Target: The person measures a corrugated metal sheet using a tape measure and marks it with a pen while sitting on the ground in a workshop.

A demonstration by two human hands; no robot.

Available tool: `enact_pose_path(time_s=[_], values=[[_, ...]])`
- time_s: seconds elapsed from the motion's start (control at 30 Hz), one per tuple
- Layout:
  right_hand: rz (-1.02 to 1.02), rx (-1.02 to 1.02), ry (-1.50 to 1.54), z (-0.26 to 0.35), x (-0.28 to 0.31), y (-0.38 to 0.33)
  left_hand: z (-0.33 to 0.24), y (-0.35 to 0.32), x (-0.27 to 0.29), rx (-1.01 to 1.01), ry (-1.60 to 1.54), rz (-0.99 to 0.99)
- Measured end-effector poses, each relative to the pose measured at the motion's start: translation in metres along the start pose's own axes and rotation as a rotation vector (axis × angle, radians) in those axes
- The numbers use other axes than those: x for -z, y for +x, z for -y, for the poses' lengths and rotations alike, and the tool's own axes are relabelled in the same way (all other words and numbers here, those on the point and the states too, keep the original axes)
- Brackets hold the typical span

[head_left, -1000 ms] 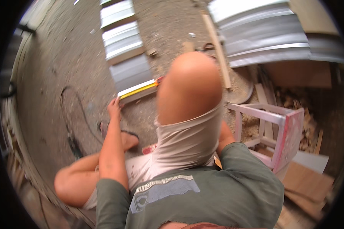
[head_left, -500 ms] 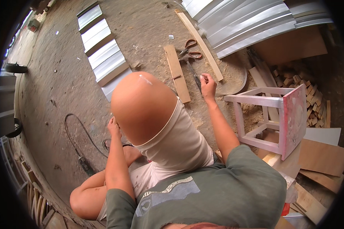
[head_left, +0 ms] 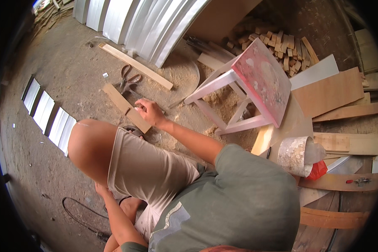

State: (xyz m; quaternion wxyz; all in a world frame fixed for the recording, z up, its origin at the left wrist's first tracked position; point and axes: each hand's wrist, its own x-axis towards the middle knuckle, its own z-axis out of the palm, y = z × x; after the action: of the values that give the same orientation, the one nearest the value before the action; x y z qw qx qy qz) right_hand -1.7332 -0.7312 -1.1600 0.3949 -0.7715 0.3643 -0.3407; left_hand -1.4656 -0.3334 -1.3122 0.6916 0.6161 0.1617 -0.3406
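My right hand (head_left: 151,112) is over the ground with its fingers curled, next to a short flat wooden board (head_left: 117,98) with a dark mark across it. Whatever the fingers hold, if anything, is hidden. Just beyond the hand lie scissors with orange-brown handles (head_left: 132,77) and a hammer (head_left: 129,87), whose handle runs toward my fingers. My left hand (head_left: 101,190) is low beside my raised leg; its fingers are mostly hidden by the leg.
A pink-and-white wooden stool (head_left: 264,80) lies on its side at right, among sawdust. Corrugated metal sheets (head_left: 143,25), a long wood strip (head_left: 138,67) and a pile of wood offcuts (head_left: 287,48) lie beyond. A crusted bucket (head_left: 293,155) and plywood pieces (head_left: 332,94) are at right. A cable (head_left: 77,216) lies at left.
My view has swung to the right, bringing the bucket and plywood in. My right hand has shifted from beside the hammer handle to close by the short board.
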Motion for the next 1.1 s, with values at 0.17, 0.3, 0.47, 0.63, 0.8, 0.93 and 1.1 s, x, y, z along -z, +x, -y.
enact_pose_path(time_s=[0.17, 0.3, 0.47, 0.63, 0.8, 0.93, 1.1], values=[[0.055, -0.06, -0.019, 0.001, 0.017, -0.032, -0.014, -0.025, -0.029, -0.058, 0.391, -0.112], [0.081, -0.064, -0.072, -0.005, 0.013, -0.053, 0.0, -0.008, -0.01, -0.224, 0.63, -0.215], [0.169, -0.157, -0.103, -0.006, -0.005, -0.057, -0.008, 0.005, 0.002, -0.304, 0.498, -0.249], [0.2, -0.014, -0.019, -0.001, -0.027, -0.047, -0.008, 0.007, 0.012, -0.408, 0.438, -0.231], [0.214, -0.016, -0.083, -0.004, -0.021, -0.049, -0.011, -0.008, -0.006, -0.356, 0.388, -0.277], [0.209, -0.011, -0.117, -0.01, -0.01, -0.041, -0.013, -0.008, -0.012, -0.332, 0.397, -0.291], [0.244, 0.014, -0.155, -0.009, -0.005, -0.029, 0.008, 0.007, 0.003, -0.343, 0.395, -0.344]])
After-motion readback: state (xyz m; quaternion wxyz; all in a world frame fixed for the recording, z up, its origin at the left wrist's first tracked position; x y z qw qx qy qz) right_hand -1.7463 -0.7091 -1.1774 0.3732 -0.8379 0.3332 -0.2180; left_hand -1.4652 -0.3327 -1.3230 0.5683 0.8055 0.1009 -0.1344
